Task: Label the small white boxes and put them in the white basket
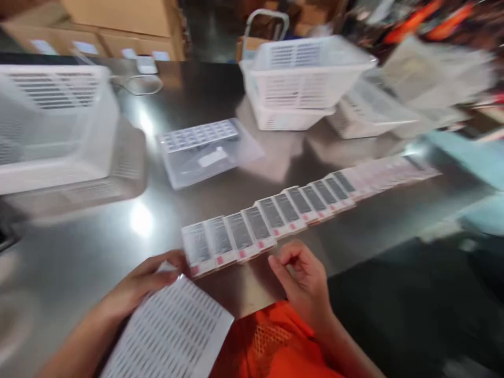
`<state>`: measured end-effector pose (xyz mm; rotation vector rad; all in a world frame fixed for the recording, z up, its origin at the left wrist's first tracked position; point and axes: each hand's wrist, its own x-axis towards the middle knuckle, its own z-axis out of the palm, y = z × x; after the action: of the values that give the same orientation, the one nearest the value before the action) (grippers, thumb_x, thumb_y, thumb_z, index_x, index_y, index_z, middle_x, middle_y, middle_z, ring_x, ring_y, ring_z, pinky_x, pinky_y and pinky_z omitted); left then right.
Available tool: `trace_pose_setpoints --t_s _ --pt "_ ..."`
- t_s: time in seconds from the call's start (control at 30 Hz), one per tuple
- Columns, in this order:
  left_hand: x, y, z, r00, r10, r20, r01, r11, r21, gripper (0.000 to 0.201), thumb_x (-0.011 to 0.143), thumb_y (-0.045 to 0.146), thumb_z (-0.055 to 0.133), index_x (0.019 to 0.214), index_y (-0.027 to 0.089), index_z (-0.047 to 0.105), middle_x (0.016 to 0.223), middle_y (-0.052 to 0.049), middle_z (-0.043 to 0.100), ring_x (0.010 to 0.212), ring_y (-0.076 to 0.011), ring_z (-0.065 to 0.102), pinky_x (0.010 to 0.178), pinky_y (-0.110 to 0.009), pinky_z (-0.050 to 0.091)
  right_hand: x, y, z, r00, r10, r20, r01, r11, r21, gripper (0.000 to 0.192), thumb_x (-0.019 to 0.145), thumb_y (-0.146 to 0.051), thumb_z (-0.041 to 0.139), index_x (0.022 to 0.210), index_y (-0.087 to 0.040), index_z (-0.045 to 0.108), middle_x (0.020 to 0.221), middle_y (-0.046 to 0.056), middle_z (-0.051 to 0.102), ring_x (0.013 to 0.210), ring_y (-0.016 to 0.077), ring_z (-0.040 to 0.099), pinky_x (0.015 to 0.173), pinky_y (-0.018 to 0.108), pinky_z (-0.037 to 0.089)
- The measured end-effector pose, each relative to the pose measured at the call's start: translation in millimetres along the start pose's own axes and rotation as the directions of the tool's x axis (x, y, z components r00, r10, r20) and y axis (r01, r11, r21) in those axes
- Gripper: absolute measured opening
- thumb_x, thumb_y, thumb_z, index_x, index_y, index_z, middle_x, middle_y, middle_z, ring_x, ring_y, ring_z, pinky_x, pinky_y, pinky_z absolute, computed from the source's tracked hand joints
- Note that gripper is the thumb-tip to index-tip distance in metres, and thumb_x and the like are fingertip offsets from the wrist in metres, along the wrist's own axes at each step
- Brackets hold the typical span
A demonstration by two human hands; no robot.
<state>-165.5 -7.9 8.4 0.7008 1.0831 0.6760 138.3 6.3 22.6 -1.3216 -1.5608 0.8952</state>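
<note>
My left hand [155, 275] grips the top corner of a white sheet of labels [169, 328], printed with rows of small dark marks and tilted toward me. My right hand [301, 275] is closed in a pinch, thumb and forefinger near each other; whatever may be between them is too small to make out. Just beyond both hands runs a slanting row of flat, overlapping packets [258, 226], with grey faces and pale borders. Small red marks show on their near ends. Farther right, the row turns pinkish white. My left fingers are close to the nearest packet.
A white plastic basket [55, 163] stands at the left. More stacked white baskets [293, 79] are at the back. A clear plastic bag with a printed sheet [205, 149] lies mid-table. Cardboard boxes [118, 21] stand behind the metal table [157, 231].
</note>
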Motion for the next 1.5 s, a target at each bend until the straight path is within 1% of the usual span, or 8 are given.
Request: trace_pose_setpoints --t_s 0.1,0.2,0.3,0.5,0.7,0.93,1.27,1.5 --pt "-4.0 1.2 -6.7 0.999 0.041 0.025 -0.042 0.999 0.026 0.022 0.071 0.035 0.075 0.072 0.016 0.065 0.075 -0.002 0.06 0.07 -0.0165 0.055 0.065 -0.027 0.041 9.2 -21.3 24.2 0.947 -0.039 0.32 0.043 0.999 -0.006 0.005 0.089 -0.023 0.063 0.086 -0.023 0.059 0.079 -0.001 0.061 0.072 0.0125 0.057 0.067 0.025 0.044" --pt "-2.7 1.3 -13.3 1.0 -0.008 0.021 0.008 1.0 -0.001 0.022 0.069 0.035 0.075 0.074 0.015 0.067 0.067 0.0 0.058 0.06 -0.0132 0.049 0.057 -0.026 0.036 15.4 -42.1 52.9 0.794 0.035 0.606 -0.073 0.997 0.038 0.007 0.087 -0.025 0.065 0.094 -0.024 0.063 0.084 -0.002 0.068 0.073 0.0115 0.061 0.065 0.023 0.046" --pt "-5.2 -0.1 -18.8 0.999 -0.005 0.04 0.005 1.0 0.0 0.023 0.068 0.034 0.078 0.073 0.013 0.069 0.063 0.001 0.056 0.055 -0.0109 0.045 0.053 -0.024 0.032 18.7 -52.6 77.1 0.691 0.122 0.713 -0.239 0.969 0.066 0.008 0.085 -0.026 0.069 0.091 -0.022 0.064 0.082 -0.003 0.068 0.07 0.01 0.061 0.062 0.02 0.047" --pt "-9.3 -5.7 -28.4 0.993 -0.015 0.116 0.019 0.999 -0.031 0.023 0.068 0.035 0.079 0.072 0.013 0.071 0.07 -0.003 0.063 0.064 -0.0146 0.053 0.062 -0.027 0.04 21.0 -51.3 98.3 0.719 0.098 0.688 -0.225 0.97 0.096 0.01 0.077 -0.015 0.072 0.082 -0.021 0.066 0.076 -0.005 0.069 0.069 0.0085 0.063 0.063 0.019 0.048" --pt "-7.2 -10.5 -24.4 0.977 -0.047 0.207 0.076 0.988 -0.136 0.022 0.066 0.034 0.081 0.076 0.015 0.074 0.074 -0.004 0.068 0.067 -0.016 0.057 0.068 -0.03 0.045 19.5 -44.7 107.1 0.796 -0.229 0.56 0.135 0.969 0.205 0.012 0.078 -0.013 0.072 0.085 -0.022 0.071 0.074 -0.003 0.072 0.065 0.0094 0.066 0.064 0.02 0.051" --pt "-7.0 -7.6 -22.5 0.961 -0.035 0.275 0.083 0.983 -0.165 0.018 0.066 0.029 0.081 0.077 0.015 0.076 0.074 -0.002 0.069 0.069 -0.014 0.058 0.068 -0.025 0.043 17.1 -37.2 110.6 0.714 -0.568 0.409 0.459 0.821 0.339 0.012 0.09 -0.013 0.065 0.097 -0.021 0.071 0.083 0.001 0.074 0.075 0.0103 0.069 0.071 0.021 0.057" --pt "-9.0 -7.7 -17.6 0.963 -0.096 0.251 0.122 0.989 -0.09 0.019 0.067 0.032 0.08 0.076 0.016 0.075 0.074 -0.002 0.066 0.067 -0.0135 0.054 0.064 -0.026 0.041 24.4 -37.4 100.2 0.603 -0.542 0.585 0.489 0.831 0.266 0.006 0.092 -0.015 0.062 0.09 -0.018 0.067 0.082 0.002 0.07 0.076 0.012 0.063 0.069 0.023 0.053" --pt "-9.2 -8.8 -19.0 0.961 -0.105 0.255 0.137 0.985 -0.11 0.019 0.067 0.032 0.081 0.075 0.016 0.074 0.074 -0.002 0.065 0.069 -0.0137 0.054 0.067 -0.027 0.041 21.6 -33.6 100.7 0.621 -0.576 0.531 0.505 0.813 0.291 0.007 0.092 -0.014 0.062 0.09 -0.017 0.067 0.085 0.003 0.071 0.077 0.0124 0.065 0.069 0.024 0.053"
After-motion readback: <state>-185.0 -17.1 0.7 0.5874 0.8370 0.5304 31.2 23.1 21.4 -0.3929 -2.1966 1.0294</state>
